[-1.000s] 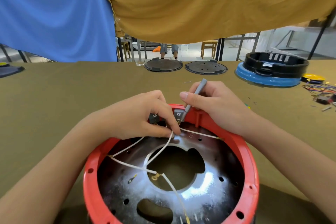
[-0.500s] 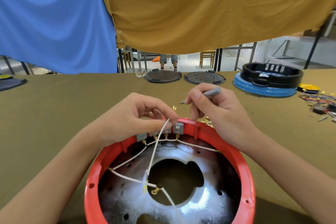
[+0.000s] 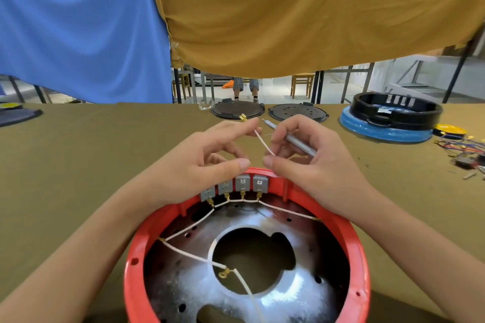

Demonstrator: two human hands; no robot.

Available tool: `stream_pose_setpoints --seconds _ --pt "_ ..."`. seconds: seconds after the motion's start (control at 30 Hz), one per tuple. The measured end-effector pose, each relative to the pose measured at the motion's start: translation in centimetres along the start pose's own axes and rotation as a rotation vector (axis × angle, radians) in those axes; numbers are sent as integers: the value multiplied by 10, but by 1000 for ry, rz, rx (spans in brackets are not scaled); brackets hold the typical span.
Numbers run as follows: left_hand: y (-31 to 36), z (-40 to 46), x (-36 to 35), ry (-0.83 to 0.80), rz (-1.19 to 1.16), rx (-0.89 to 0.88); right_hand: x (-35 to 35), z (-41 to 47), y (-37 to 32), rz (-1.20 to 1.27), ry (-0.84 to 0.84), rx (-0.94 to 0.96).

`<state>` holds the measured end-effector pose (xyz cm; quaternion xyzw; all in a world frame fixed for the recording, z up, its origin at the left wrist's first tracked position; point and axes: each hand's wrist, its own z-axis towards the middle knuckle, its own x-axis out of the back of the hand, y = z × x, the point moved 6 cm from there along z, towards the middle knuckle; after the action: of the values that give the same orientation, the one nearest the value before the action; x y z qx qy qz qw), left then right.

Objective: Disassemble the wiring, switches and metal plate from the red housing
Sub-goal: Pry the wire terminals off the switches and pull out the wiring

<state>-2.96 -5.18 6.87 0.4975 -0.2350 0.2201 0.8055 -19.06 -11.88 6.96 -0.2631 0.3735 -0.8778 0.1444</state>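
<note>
Hands [image 3: 262, 162] hold white wire [image 3: 263, 143], grey screwdriver [image 3: 291, 139]; writing unreadable.

Your olive-covered table [image 3: 78, 165] carries the red housing [image 3: 359, 257], two dark round lids [image 3: 237, 110], a black-and-blue base [image 3: 388, 123] and loose coloured wires [image 3: 462, 148].

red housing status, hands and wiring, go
Left hand pinches a loose white wire above the red housing. Right hand grips a grey screwdriver. Four grey switches sit wired on the rim. Nothing blocking.
</note>
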Motion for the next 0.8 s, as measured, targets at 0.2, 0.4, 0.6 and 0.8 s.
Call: stream_pose_setpoints --seconds 0.2,0.4,0.6,0.8 --pt "-3 -1 1 13 33 17 8 2 8 56 117 -101" --pt "-27 -4 13 -17 216 276 25 3 39 -181 197 -359" --pt "-34 -11 11 -206 156 415 31 3 57 -616 78 -460" --pt "-35 -13 15 -220 51 429 30 6 54 -684 29 -397"
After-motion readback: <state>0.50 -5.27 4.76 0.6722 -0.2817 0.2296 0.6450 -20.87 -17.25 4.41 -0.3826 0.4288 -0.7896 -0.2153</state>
